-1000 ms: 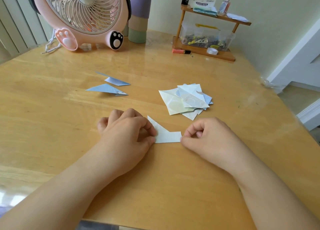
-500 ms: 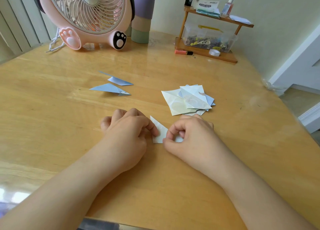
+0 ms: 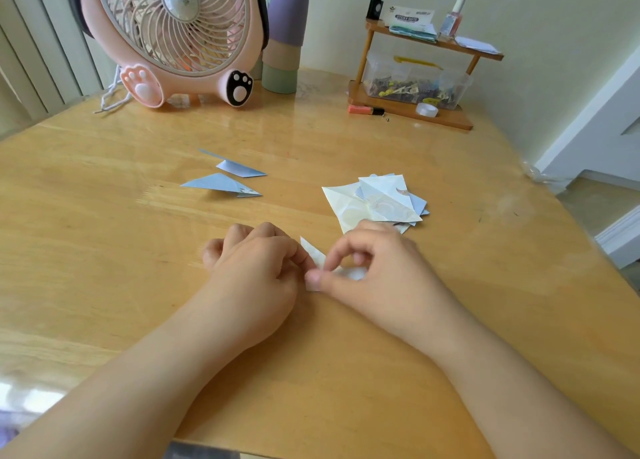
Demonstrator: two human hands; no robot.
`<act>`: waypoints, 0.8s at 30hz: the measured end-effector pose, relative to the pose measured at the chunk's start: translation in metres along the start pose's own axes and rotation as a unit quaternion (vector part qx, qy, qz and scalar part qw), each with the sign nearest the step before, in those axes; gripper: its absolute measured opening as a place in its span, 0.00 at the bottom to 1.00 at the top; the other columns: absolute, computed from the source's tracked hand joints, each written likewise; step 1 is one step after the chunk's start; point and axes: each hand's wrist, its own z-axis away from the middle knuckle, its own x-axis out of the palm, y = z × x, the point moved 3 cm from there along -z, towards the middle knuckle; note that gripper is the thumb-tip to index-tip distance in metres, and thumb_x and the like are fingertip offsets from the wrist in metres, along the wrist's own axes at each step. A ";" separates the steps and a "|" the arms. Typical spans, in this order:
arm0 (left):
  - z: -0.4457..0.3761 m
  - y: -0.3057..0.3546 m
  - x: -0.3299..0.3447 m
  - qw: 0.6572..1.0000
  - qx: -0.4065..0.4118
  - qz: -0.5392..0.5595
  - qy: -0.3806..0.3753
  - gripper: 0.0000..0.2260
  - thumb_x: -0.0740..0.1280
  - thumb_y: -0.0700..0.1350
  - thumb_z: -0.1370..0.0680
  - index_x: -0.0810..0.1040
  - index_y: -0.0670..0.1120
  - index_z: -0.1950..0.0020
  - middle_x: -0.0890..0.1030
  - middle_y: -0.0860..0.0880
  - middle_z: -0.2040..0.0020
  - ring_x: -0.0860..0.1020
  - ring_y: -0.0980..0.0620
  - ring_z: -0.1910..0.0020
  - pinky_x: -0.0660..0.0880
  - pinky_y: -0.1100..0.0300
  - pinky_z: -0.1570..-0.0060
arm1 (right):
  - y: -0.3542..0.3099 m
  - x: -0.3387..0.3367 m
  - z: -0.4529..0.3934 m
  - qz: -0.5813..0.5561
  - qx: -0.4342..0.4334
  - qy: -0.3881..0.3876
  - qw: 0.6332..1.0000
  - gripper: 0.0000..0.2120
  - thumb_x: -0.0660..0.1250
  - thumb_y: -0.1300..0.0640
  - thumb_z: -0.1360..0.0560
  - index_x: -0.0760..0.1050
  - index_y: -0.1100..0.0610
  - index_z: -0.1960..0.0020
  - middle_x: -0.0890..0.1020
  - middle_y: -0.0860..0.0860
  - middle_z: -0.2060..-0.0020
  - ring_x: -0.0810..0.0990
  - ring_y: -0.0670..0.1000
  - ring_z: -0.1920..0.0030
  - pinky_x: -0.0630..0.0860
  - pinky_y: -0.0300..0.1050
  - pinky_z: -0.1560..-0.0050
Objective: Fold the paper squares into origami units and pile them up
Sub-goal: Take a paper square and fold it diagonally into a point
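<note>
The left hand (image 3: 256, 271), fingers curled, pins the small pale paper piece (image 3: 317, 256) to the wooden table (image 3: 104, 251); the right hand (image 3: 374, 268) pinches its near corner. If either slips, I'd expect a crooked crease. Two finished units (image 3: 225, 183) lie beyond, unfolded squares (image 3: 377, 200) further right, fan (image 3: 173, 33) and shelf (image 3: 415, 60) behind.

A white packet (image 3: 412, 17) on the wooden shelf (image 3: 450, 45) reads "STICKY NOTE".
</note>
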 end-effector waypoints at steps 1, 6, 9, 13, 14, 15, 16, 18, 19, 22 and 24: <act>0.001 0.000 0.000 1.000 0.007 0.001 0.001 0.14 0.59 0.42 0.23 0.72 0.60 0.62 0.72 0.60 0.51 0.61 0.56 0.44 0.52 0.59 0.44 | 0.006 -0.008 -0.001 -0.014 0.009 0.023 1.000 0.08 0.73 0.44 0.35 0.76 0.45 0.64 0.69 0.43 0.64 0.69 0.41 0.55 0.66 0.41 0.48; 0.005 0.000 0.000 1.000 0.017 0.002 -0.003 0.04 0.65 0.55 0.27 0.71 0.59 0.57 0.69 0.62 0.53 0.62 0.57 0.45 0.52 0.60 0.42 | 0.030 -0.024 0.003 0.053 0.051 -0.053 0.996 0.12 0.70 0.41 0.33 0.74 0.42 0.51 0.71 0.37 0.51 0.68 0.38 0.45 0.65 0.37 0.41; 0.005 0.000 0.000 1.000 0.022 -0.012 -0.002 0.08 0.66 0.58 0.29 0.69 0.61 0.53 0.69 0.62 0.51 0.62 0.58 0.44 0.52 0.60 0.43 | 0.028 -0.022 0.005 0.057 0.042 -0.082 0.994 0.09 0.72 0.44 0.32 0.74 0.44 0.56 0.72 0.38 0.51 0.67 0.36 0.45 0.64 0.33 0.46; 0.006 0.001 -0.002 0.999 0.044 0.028 0.003 0.06 0.68 0.55 0.28 0.74 0.62 0.53 0.69 0.62 0.50 0.64 0.59 0.45 0.54 0.60 0.41 | 0.022 -0.023 0.007 0.021 0.012 -0.068 0.997 0.08 0.74 0.51 0.32 0.74 0.47 0.63 0.75 0.41 0.56 0.72 0.39 0.53 0.67 0.29 0.57; 0.006 0.000 -0.003 0.997 0.053 0.052 0.009 0.04 0.69 0.53 0.28 0.75 0.61 0.56 0.69 0.62 0.51 0.65 0.60 0.46 0.56 0.61 0.42 | 0.021 -0.024 0.007 0.001 0.003 -0.053 0.999 0.09 0.74 0.53 0.31 0.74 0.47 0.64 0.76 0.42 0.58 0.73 0.39 0.55 0.68 0.29 0.57; 0.006 0.000 -0.004 0.995 0.060 0.084 0.017 0.05 0.71 0.50 0.28 0.77 0.60 0.59 0.70 0.62 0.52 0.67 0.60 0.48 0.59 0.63 0.44 | 0.019 -0.025 0.008 -0.029 -0.006 -0.037 0.999 0.09 0.73 0.55 0.31 0.74 0.47 0.64 0.77 0.42 0.58 0.74 0.39 0.57 0.69 0.30 0.57; 0.005 -0.001 -0.005 0.990 0.062 0.123 0.024 0.06 0.72 0.48 0.29 0.78 0.59 0.61 0.70 0.61 0.53 0.69 0.60 0.50 0.62 0.66 0.47 | 0.017 -0.026 0.008 -0.068 -0.013 -0.025 0.997 0.09 0.73 0.58 0.30 0.75 0.48 0.64 0.79 0.43 0.58 0.75 0.40 0.58 0.70 0.31 0.56; 0.003 -0.003 -0.007 0.976 0.059 0.203 0.048 0.04 0.73 0.47 0.29 0.80 0.56 0.62 0.70 0.60 0.55 0.72 0.58 0.54 0.66 0.73 0.54 | 0.014 -0.026 0.008 -0.152 -0.024 -0.016 0.988 0.10 0.72 0.63 0.30 0.76 0.51 0.64 0.80 0.46 0.57 0.78 0.42 0.59 0.74 0.37 0.54; 0.002 -0.004 -0.009 0.969 0.055 0.236 0.058 0.02 0.72 0.48 0.30 0.80 0.55 0.61 0.70 0.60 0.55 0.72 0.58 0.55 0.67 0.73 0.54 | 0.013 -0.026 0.008 -0.188 -0.028 -0.017 0.982 0.10 0.71 0.66 0.29 0.77 0.52 0.63 0.81 0.47 0.56 0.80 0.44 0.58 0.76 0.39 0.54; 0.001 -0.003 -0.012 0.937 0.035 0.346 0.048 0.04 0.69 0.47 0.33 0.81 0.54 0.60 0.75 0.56 0.56 0.75 0.55 0.56 0.72 0.67 0.54 | 0.011 -0.025 0.007 -0.288 -0.043 -0.018 0.957 0.15 0.68 0.73 0.30 0.80 0.53 0.64 0.82 0.46 0.55 0.81 0.44 0.54 0.76 0.36 0.53; 0.003 0.000 -0.013 0.911 0.029 0.411 0.003 0.07 0.68 0.45 0.33 0.82 0.54 0.56 0.80 0.51 0.53 0.77 0.49 0.54 0.75 0.60 0.54 | 0.009 -0.026 0.007 -0.336 -0.049 -0.016 0.941 0.19 0.67 0.76 0.30 0.81 0.53 0.65 0.82 0.47 0.56 0.81 0.43 0.52 0.75 0.34 0.52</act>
